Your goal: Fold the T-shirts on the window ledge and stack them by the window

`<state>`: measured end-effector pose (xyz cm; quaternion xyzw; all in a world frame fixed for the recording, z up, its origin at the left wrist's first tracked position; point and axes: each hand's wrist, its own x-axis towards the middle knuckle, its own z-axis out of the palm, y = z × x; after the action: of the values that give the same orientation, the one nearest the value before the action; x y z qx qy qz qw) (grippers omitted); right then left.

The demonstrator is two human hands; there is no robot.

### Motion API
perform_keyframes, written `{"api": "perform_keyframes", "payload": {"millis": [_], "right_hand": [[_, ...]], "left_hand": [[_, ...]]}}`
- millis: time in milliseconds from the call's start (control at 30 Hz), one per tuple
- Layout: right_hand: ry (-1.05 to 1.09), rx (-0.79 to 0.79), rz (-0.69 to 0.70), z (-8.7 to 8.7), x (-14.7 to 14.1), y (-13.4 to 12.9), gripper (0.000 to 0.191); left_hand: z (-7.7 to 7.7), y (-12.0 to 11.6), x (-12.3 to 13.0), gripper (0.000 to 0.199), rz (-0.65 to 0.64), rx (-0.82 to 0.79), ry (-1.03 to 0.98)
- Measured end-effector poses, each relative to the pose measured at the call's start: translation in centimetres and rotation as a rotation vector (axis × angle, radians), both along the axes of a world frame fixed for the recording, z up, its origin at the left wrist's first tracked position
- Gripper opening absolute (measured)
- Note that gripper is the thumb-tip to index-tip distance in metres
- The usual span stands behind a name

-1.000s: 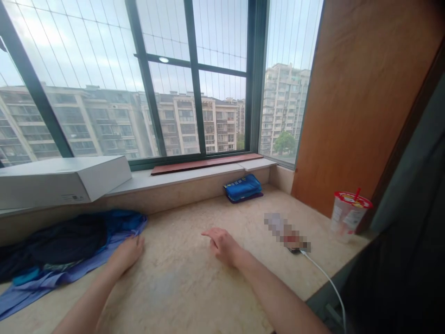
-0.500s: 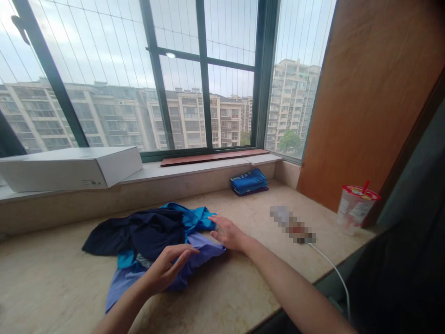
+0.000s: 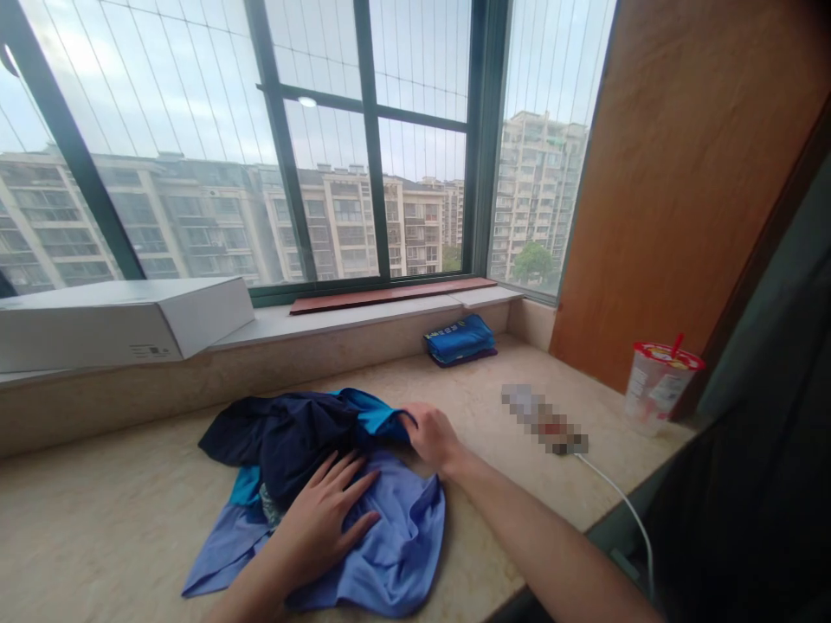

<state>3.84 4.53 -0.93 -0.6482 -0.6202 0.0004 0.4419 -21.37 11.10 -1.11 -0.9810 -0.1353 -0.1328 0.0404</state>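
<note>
A crumpled pile of clothing lies on the beige stone counter (image 3: 130,510). It shows a dark navy cloth (image 3: 292,433), a bright blue cloth (image 3: 367,414) at the back right and a periwinkle cloth (image 3: 402,519) spread at the front. My left hand (image 3: 325,519) rests on the pile with its fingers spread, over the navy and periwinkle cloths. At the right end of the bright blue cloth, my right hand (image 3: 432,437) has its fingers closed on the fabric.
A folded blue packet (image 3: 460,340) lies near the back wall. To the right are a pixelated object (image 3: 545,420) with a white cable (image 3: 627,502) and a plastic cup (image 3: 659,385) with a red straw. A white box (image 3: 117,324) sits on the sill.
My left hand has flattened onto the pile with its fingers spreading. My right hand has closed on the bright blue cloth. The periwinkle cloth now spreads wider toward the front right.
</note>
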Motion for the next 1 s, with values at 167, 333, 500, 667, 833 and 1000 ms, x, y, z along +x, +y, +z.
{"api": "perform_keyframes", "payload": {"millis": [167, 333, 500, 667, 833, 1000], "right_hand": [[0.263, 0.247, -0.284, 0.9, 3.1, 0.0, 0.036], [0.460, 0.438, -0.470, 1.5, 5.5, -0.8, 0.048], [0.803, 0.710, -0.452, 2.1, 5.8, -1.2, 0.036], [0.640, 0.664, -0.401, 1.5, 5.7, -1.3, 0.036], [-0.040, 0.087, -0.280, -0.8, 2.6, -1.2, 0.054], [-0.334, -0.303, -0.131, -2.2, 0.0, -0.2, 0.067]], "left_hand": [[0.2, 1.0, -0.3, 0.050, 0.140, -0.083, -0.011], [0.1, 4.9, -2.0, 0.048, 0.347, -0.132, 0.004], [0.0, 9.4, -5.7, 0.044, 0.649, -0.081, 0.032], [0.6, 10.7, -8.9, 0.047, 0.949, 0.027, -0.139], [0.4, 8.8, -6.6, 0.059, 0.685, 0.113, -0.299], [-0.5, 7.0, -3.5, 0.064, 0.537, -0.079, -0.116]]}}
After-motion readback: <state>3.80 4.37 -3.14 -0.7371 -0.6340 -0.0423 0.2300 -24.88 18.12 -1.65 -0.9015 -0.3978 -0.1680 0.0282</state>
